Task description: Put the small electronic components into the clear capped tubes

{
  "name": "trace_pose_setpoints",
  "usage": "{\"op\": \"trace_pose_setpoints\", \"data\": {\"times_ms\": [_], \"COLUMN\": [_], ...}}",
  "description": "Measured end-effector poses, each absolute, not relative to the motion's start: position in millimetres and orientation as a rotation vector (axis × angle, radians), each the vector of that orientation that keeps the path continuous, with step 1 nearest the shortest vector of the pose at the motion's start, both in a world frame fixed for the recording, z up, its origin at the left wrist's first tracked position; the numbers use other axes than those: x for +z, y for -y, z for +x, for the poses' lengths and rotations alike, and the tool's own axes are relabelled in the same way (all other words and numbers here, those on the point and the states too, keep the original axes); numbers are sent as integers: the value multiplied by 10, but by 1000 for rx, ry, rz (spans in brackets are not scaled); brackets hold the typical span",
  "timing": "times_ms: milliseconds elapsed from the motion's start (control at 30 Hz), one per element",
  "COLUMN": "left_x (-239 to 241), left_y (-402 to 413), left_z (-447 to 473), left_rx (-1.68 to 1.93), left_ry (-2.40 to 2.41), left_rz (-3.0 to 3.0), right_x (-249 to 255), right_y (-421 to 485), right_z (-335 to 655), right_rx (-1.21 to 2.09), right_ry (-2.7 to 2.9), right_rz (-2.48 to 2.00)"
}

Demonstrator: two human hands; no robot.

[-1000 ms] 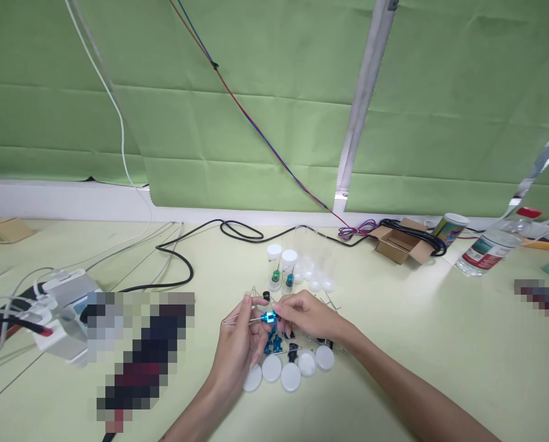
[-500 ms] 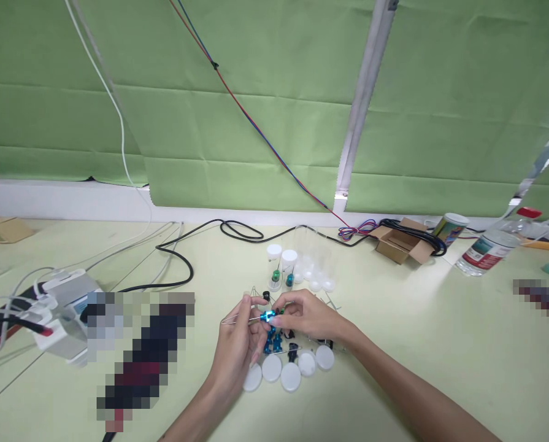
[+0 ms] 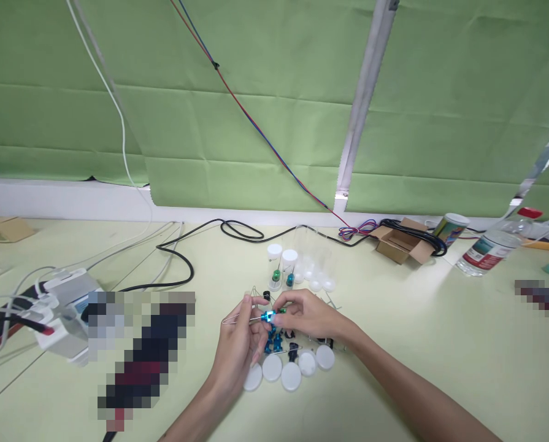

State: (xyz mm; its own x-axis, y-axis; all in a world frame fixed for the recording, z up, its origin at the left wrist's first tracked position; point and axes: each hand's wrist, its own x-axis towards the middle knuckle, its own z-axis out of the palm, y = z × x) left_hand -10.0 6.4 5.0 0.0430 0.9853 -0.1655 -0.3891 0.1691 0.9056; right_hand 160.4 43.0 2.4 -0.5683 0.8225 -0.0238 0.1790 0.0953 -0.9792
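My left hand (image 3: 243, 334) pinches a thin bent wire (image 3: 237, 320) that sticks out to the left past the thumb. At its right end is a shiny blue metal piece (image 3: 267, 316), gripped by the thumb and fingertips of my right hand (image 3: 304, 312). Below my hands lie other blue metal pieces (image 3: 277, 342) and a black piece (image 3: 293, 352), partly covered by the fingers. Several round white caps (image 3: 291, 376) rest in front of them. Behind stand two clear tubes with white lids, one holding a green piece (image 3: 276, 275), the other a blue piece (image 3: 291, 280).
More clear tubes (image 3: 318, 261) stand behind my right hand. A small open cardboard box (image 3: 398, 242), a patterned can (image 3: 451, 229) and a water bottle (image 3: 488, 250) are at the back right. Chargers and cables (image 3: 62, 337) lie left; a black cable (image 3: 186, 268) crosses the table.
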Motion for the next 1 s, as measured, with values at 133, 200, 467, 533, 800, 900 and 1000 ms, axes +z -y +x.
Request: {"op": "trace_pose_setpoints", "data": {"times_ms": [133,200,467,533,800,900,1000], "left_x": [47,54,62,58,53,56,73], "left_y": [-66,-66,-65,-69,-64,-60,-54], "left_z": [-101,-98,-93,-99,-101,-100,-95], "left_rx": [1238,1237,1233,1231,1244,1241,1238], "left_ry": [-994,-999,-998,-999,-985,-982,-988], "left_rz": [795,787,776,768,790,795,789], "right_x": [22,21,33,41,78,53,33], "right_y": [-431,-428,-428,-424,-402,-414,-424], "right_z": [1615,1608,1580,1584,1600,1594,1593], "right_rx": [1509,1494,1426,1443,1538,1503,1459], "right_ry": [1832,1840,1900,1883,1814,1853,1901], "right_rz": [-969,-941,-948,-984,-963,-934,-905]}}
